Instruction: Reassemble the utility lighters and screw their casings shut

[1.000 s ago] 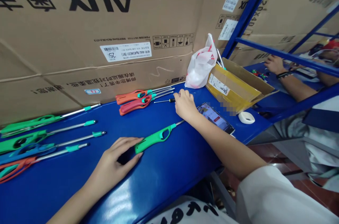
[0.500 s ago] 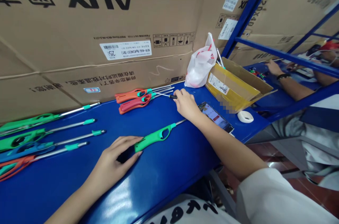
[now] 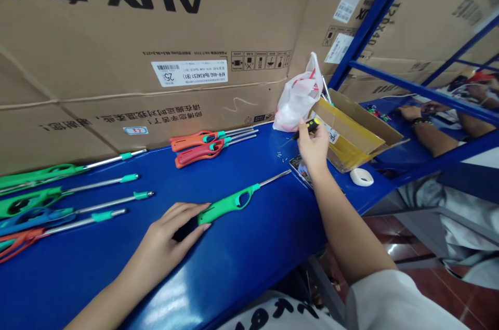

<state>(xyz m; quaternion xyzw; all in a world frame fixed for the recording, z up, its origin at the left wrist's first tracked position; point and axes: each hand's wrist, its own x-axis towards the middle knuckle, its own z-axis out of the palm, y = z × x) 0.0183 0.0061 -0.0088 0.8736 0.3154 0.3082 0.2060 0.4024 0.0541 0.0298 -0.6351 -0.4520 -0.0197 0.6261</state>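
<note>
A: Why does your green lighter [image 3: 222,208] lie the way it does?

B: Entry one: a single green lighter, flat on the blue bench [image 3: 257,252] in front of you, rod pointing right, tip just beside the phone [image 3: 299,168]. Your left hand [image 3: 173,231] pinches the butt of its handle between thumb and fingertips, probably to steady it while leaving the rod free.

A: And your right hand [image 3: 314,150]?

B: Entry two: one screwdriver [image 3: 312,124], black and yellow, its handle clamped in your fingers, raised near the plastic bag [image 3: 296,104] (the thin shaft is faint, so its exact aim is hard to tell). Gripping it by the handle keeps that shaft clear, I judge.

A: Now count the rest for me.

B: At your left, four lighters [image 3: 47,214], rods roughly parallel, likely spread so they don't tangle. By the cardboard wall [image 3: 218,28], a cluster of orange and red lighters [image 3: 198,153]: at least three, overlap hiding the exact number. One phone, partly behind your wrist. One bag. One carton [image 3: 343,127] with yellow tape. One white ring [image 3: 362,183] beside it. Several pale slivers [image 3: 279,154], too small to identify.
</note>
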